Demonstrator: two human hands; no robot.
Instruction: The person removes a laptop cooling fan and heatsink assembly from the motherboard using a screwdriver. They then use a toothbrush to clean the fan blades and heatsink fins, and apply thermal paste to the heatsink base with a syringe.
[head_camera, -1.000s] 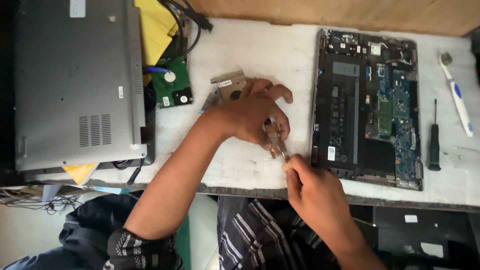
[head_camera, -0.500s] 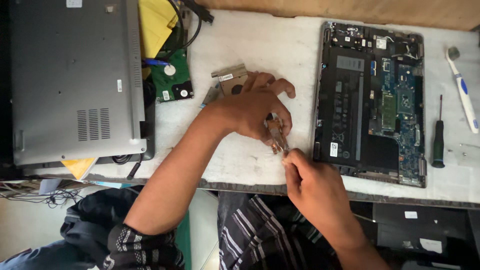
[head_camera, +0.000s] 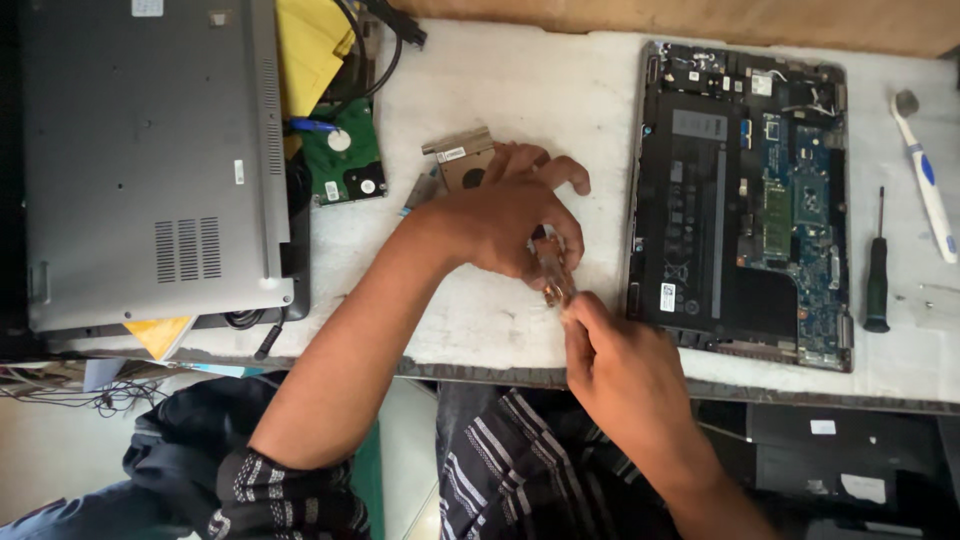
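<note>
Gripping a copper-coloured metal laptop cooling part (head_camera: 545, 262), with its flat fan housing (head_camera: 462, 160) sticking out behind the knuckles, the left hand (head_camera: 500, 225) is curling closed around it just above the pale, scuffed worktop (head_camera: 520, 90). The right hand (head_camera: 620, 365) is pinching shut on the part's lower tip, fingers tight together; whether it is also holding a small tool I cannot tell. The piece is probably light and stiff, but its thin pipe and fins are likely bending easily, so the sturdier housing edge looks the safest place to hold. An opened black laptop base with exposed blue circuit board (head_camera: 740, 200) is lying just right of the hands, a closed grey laptop (head_camera: 150, 160) and green-backed hard drive (head_camera: 345, 165) to the left, and a dark-handled screwdriver (head_camera: 877, 270) and white-and-blue toothbrush (head_camera: 925, 180) at the far right.
</note>
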